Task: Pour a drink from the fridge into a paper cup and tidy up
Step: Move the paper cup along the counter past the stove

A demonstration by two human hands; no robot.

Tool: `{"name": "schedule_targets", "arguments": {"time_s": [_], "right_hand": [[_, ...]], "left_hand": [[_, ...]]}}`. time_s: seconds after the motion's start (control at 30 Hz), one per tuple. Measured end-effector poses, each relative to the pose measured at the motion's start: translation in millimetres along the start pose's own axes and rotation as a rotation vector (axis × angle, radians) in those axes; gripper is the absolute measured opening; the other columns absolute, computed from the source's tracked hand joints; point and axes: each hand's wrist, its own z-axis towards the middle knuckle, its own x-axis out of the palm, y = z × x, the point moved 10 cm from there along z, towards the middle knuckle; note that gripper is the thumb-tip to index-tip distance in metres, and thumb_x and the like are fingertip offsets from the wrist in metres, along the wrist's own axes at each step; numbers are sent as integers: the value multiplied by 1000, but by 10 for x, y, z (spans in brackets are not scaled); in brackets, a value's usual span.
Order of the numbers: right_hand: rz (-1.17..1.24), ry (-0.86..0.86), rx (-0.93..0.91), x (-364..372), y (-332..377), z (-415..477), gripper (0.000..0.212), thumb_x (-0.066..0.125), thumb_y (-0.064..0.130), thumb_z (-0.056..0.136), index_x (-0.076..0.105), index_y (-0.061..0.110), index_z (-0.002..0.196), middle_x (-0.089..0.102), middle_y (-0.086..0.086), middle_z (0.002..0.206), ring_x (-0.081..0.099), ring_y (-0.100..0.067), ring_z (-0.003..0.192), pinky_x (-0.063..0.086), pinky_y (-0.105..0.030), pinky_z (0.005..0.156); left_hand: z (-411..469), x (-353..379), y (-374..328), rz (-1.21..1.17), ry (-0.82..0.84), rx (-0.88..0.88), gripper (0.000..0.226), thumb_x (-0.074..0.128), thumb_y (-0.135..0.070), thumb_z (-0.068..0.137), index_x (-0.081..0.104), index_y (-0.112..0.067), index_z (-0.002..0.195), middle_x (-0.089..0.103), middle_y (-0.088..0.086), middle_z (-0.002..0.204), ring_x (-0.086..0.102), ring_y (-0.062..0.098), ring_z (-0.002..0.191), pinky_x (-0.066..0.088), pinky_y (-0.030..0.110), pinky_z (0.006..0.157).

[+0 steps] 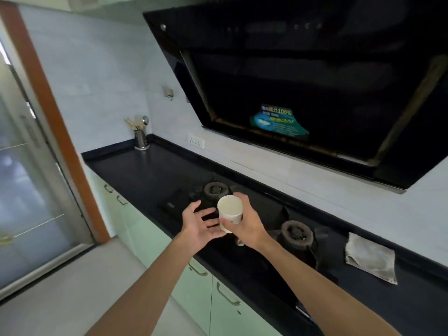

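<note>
Now, at your far left stands a glass door [29, 190] in a brown frame. Next along, a metal holder [141, 139] full of utensils stands in the back corner of the black counter [135, 170], and a white socket [196, 143] sits on the wall just right of it. Your left hand [198, 224] reaches out over the hob [174, 202], palm up, fingers straight and spread, their tips close beside the cup's base; whether they touch it, you cannot tell from here. The cup [230, 213] is in the air over the hob, just in front of the left burner [215, 189], tilted so its pale mouth faces you. Your right hand [247, 226] grips it from the right, fingers and thumb curled round its wall. Further right is the second burner [296, 232], with the black hood [303, 81] slanting above. A grey cloth [371, 258] lies flat on the counter, well apart from your hands.
</note>
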Motion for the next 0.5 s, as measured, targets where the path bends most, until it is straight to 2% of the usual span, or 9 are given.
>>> {"name": "schedule_targets", "arguments": {"time_s": [0.07, 0.23, 0.43, 0.5], "right_hand": [[7, 20, -14, 163, 95, 65, 78, 79, 22, 81, 31, 25, 141, 52, 13, 117, 54, -5, 108, 44, -7, 81], [14, 112, -35, 621, 280, 296, 78, 78, 19, 81, 30, 29, 142, 53, 9, 121, 53, -8, 113, 49, -17, 87], [41, 214, -92, 1244, 574, 617, 76, 80, 19, 78, 36, 29, 140, 54, 11, 116, 54, -8, 107, 49, -15, 79], [67, 238, -110, 1483, 679, 741, 76, 81, 20, 77, 38, 29, 138, 57, 9, 116, 56, -9, 106, 52, -18, 80]], "left_hand": [[-35, -128, -118, -21, -12, 15, 55, 46, -42, 97, 52, 3, 129, 57, 39, 118, 58, 54, 106, 48, 63, 80], [-83, -506, -361, -119, -49, 62, 56, 48, -41, 96, 52, 3, 129, 55, 38, 124, 57, 53, 111, 44, 65, 95], [-177, -1046, -810, -203, -130, 160, 50, 47, -40, 97, 53, 3, 123, 58, 34, 115, 57, 53, 112, 42, 65, 102], [-193, -1234, -1012, -204, -171, 200, 48, 47, -40, 96, 54, 2, 119, 58, 32, 114, 58, 52, 109, 43, 64, 102]]}}
